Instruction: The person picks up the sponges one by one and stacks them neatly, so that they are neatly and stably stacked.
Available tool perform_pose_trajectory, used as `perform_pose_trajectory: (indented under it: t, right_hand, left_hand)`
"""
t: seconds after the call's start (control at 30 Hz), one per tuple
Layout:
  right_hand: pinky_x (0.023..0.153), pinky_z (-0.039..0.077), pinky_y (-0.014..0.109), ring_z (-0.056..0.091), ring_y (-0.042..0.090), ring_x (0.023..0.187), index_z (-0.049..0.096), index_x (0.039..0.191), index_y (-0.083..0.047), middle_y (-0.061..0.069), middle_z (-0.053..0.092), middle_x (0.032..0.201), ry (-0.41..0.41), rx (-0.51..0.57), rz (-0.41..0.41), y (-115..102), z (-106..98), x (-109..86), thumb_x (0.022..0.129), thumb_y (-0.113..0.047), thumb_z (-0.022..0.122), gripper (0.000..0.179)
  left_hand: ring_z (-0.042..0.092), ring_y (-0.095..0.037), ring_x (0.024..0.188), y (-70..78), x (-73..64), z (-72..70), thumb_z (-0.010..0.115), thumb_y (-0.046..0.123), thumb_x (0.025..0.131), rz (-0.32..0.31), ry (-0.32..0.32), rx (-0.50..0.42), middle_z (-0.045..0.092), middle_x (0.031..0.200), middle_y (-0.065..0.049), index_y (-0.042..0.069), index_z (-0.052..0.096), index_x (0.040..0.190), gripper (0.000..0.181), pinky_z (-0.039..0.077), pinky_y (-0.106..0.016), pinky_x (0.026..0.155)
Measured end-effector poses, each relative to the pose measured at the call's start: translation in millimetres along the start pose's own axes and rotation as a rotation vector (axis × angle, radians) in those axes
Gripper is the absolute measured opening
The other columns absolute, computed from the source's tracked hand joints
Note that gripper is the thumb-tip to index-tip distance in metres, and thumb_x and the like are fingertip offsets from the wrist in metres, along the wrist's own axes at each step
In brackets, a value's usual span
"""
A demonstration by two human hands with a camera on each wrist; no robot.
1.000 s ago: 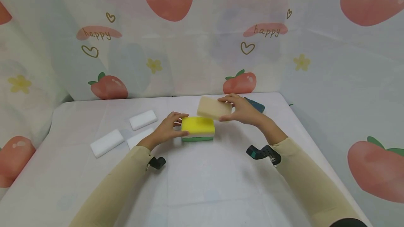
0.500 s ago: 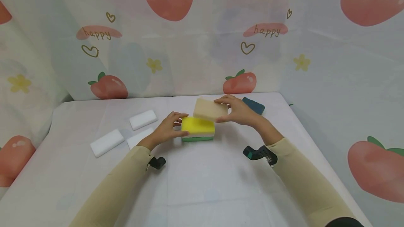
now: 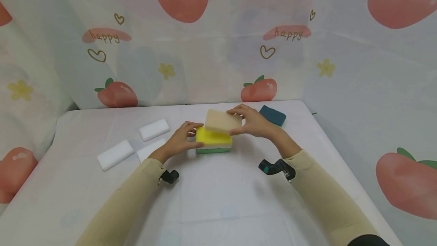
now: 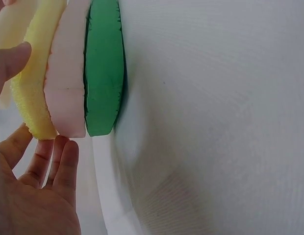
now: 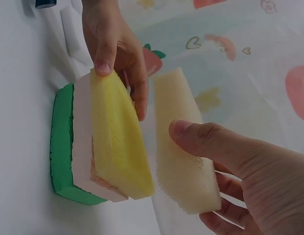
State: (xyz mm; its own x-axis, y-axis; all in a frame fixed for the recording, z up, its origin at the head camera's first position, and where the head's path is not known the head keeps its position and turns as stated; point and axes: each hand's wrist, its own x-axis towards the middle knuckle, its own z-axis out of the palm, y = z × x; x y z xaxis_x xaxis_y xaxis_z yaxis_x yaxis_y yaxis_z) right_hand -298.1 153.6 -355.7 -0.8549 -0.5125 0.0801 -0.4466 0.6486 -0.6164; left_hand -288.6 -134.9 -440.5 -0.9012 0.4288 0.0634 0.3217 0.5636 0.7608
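A stack of sponges lies on the table: green [image 3: 213,150] at the bottom, a pale pinkish-white one [image 5: 83,137] in the middle, yellow [image 3: 214,138] on top. My left hand [image 3: 181,139] holds the stack's left end, its thumb on the near edge of the yellow sponge and the fingers round its end. Above the stack, my right hand [image 3: 257,123] grips a cream sponge [image 3: 221,120] between thumb and fingers. In the right wrist view a gap separates the cream sponge from the yellow one, and the cream one is slightly tilted.
Several white sponge blocks, such as the front one [image 3: 115,155], lie left of the stack, one partly behind the left forearm. A dark blue sponge [image 3: 272,115] lies at the back right. A printed curtain [image 3: 211,63] stands behind the table [image 3: 218,200].
My right hand has brought the cream sponge leftward and a little down over the yellow sponge. More of the dark blue sponge shows. The left hand and the stack stay put.
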Motion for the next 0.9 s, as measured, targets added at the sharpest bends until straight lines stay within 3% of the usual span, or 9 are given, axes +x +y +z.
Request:
perform_pose_trajectory:
  t: [0.9]
  right_hand:
    - [0.104, 0.045, 0.049, 0.051, 0.025, 0.119, 0.057, 0.137, -0.009, 0.009, 0.055, 0.131, -0.057, -0.003, -0.038, -5, 16, 5.5, 0.075, -0.031, 0.086, 0.072]
  left_hand:
    - [0.052, -0.027, 0.122, 2.3, -0.7, 1.2, 0.081, 0.032, 0.081, -0.021, 0.0, -0.016, 0.046, 0.136, -0.01, 0.008, 0.046, 0.145, 0.077, 0.045, -0.039, 0.107]
